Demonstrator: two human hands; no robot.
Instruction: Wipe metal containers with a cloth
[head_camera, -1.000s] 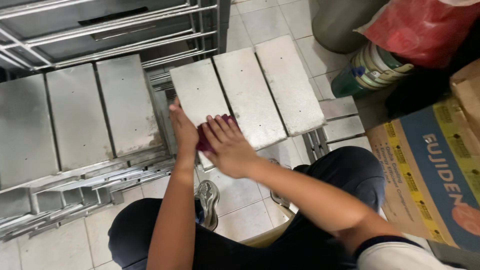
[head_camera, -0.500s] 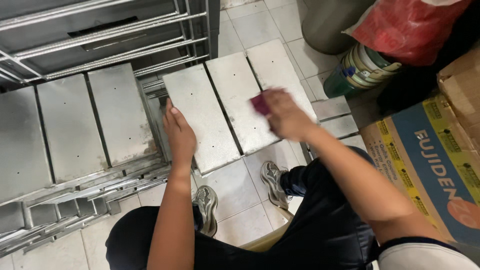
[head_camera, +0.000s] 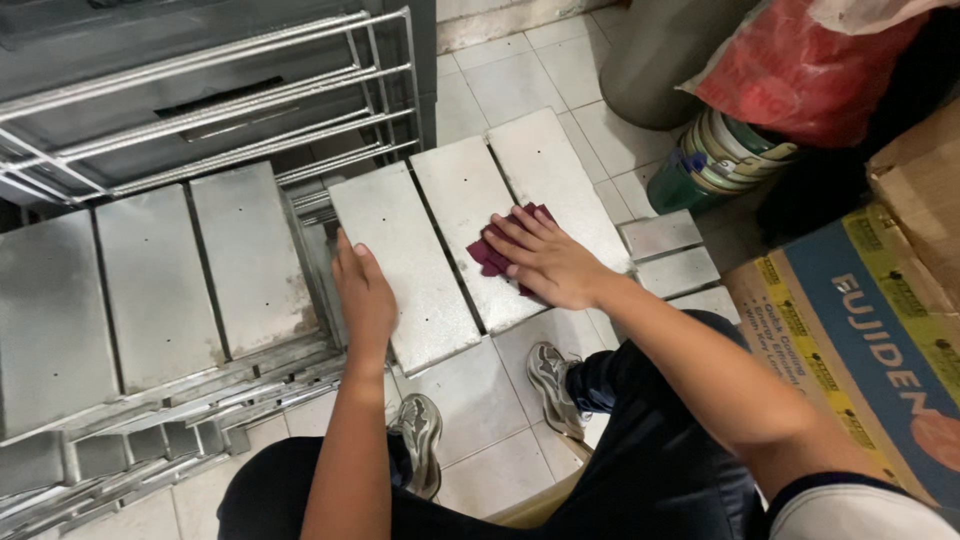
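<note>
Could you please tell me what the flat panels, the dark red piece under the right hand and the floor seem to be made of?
Panels: likely sheet metal, dull grey sheen, small holes.
Dark red piece: probably cloth, soft and crumpled under the right hand.
Floor: pale glazed tile, with grout lines.

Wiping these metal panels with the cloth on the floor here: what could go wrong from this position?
1. The right hand presses the dark red cloth near the gaps between metal panels; fingers might catch on an edge.
2. The left hand rests at the edge of one panel beside the wire rack; a slip might pinch or scrape it.
3. The panels overhang the tiled floor close to the shoes, so one might tip toward the feet.
</note>
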